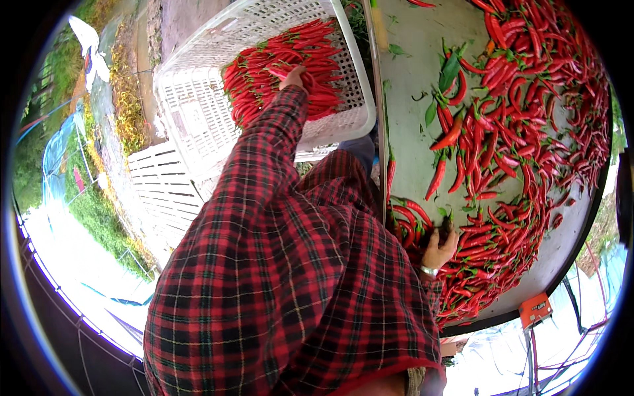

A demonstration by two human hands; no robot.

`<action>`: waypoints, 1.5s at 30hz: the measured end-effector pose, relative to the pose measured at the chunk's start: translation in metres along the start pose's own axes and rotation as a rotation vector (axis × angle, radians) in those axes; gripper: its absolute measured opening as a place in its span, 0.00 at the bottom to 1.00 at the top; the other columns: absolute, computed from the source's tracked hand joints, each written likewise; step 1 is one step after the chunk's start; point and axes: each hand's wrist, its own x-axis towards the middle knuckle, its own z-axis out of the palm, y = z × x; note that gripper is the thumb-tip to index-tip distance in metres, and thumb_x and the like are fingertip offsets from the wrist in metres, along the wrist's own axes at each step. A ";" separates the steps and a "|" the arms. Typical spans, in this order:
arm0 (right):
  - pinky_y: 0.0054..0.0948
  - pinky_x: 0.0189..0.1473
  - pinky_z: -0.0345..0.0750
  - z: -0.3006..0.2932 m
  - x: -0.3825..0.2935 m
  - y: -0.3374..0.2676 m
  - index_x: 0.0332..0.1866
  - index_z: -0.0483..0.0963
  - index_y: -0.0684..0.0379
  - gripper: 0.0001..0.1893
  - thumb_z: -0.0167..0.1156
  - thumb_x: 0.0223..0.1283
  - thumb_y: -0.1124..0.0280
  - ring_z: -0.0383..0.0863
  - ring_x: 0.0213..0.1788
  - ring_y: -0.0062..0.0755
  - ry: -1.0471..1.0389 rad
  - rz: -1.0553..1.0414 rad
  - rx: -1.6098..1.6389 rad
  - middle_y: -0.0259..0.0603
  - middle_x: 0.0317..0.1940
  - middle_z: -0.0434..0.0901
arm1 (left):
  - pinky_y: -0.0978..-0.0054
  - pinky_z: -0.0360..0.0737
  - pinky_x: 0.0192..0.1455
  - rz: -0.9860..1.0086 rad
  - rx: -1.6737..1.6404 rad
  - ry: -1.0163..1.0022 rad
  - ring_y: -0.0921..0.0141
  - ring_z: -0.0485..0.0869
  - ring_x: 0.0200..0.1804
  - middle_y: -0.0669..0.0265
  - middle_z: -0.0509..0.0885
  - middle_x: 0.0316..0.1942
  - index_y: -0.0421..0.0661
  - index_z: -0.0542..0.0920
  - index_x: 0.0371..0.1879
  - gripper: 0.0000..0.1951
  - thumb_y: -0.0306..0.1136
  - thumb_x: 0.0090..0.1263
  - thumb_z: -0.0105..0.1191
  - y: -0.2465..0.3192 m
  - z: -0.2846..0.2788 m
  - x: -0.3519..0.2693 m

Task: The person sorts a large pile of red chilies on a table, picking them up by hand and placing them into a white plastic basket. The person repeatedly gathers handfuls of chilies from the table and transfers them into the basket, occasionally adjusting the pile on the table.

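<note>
My left hand (296,79) is down inside a white perforated plastic crate (195,111), closed around a small bunch of red chili peppers (279,71). Beneath it, more red chilies (257,96) lie in neat layers, many with green stems towards the left. On the right, my right hand (440,250) rests at the near edge of a pile of loose red chilies (488,247) on a metal-looking table (411,163). A dark, shrivelled-looking piece (447,222) shows at its fingertips; whether the fingers grip it is unclear. That wrist wears a silvery band.
The table's raised edge (380,123) runs between crate and chilies. Loose green leaves (449,72) lie among the peppers. An orange box (535,310) sits by the table's rim. Left of me stands a white slatted surface (163,175), with plants and blue sheeting (62,148) beyond.
</note>
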 end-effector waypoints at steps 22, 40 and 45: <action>0.37 0.44 0.72 0.013 0.010 0.001 0.47 0.74 0.67 0.16 0.59 0.49 0.78 0.74 0.39 0.44 -0.008 -0.035 -0.095 0.46 0.36 0.73 | 0.64 0.80 0.43 0.118 -0.047 0.181 0.63 0.82 0.37 0.59 0.83 0.37 0.40 0.80 0.42 0.20 0.42 0.56 0.63 0.002 0.093 0.161; 0.32 0.46 0.73 -0.003 0.020 -0.018 0.47 0.73 0.65 0.18 0.61 0.46 0.77 0.76 0.41 0.42 0.040 0.159 0.017 0.46 0.39 0.75 | 0.70 0.82 0.42 0.398 0.266 -0.258 0.65 0.84 0.41 0.59 0.84 0.41 0.38 0.77 0.48 0.13 0.29 0.67 0.52 0.096 0.078 0.041; 0.31 0.47 0.75 -0.013 -0.001 -0.029 0.49 0.73 0.64 0.18 0.59 0.49 0.80 0.78 0.43 0.41 0.113 0.146 0.132 0.46 0.42 0.76 | 0.82 0.77 0.35 1.026 0.532 -0.618 0.77 0.81 0.31 0.67 0.84 0.31 0.39 0.81 0.42 0.09 0.28 0.65 0.59 0.095 0.100 -0.216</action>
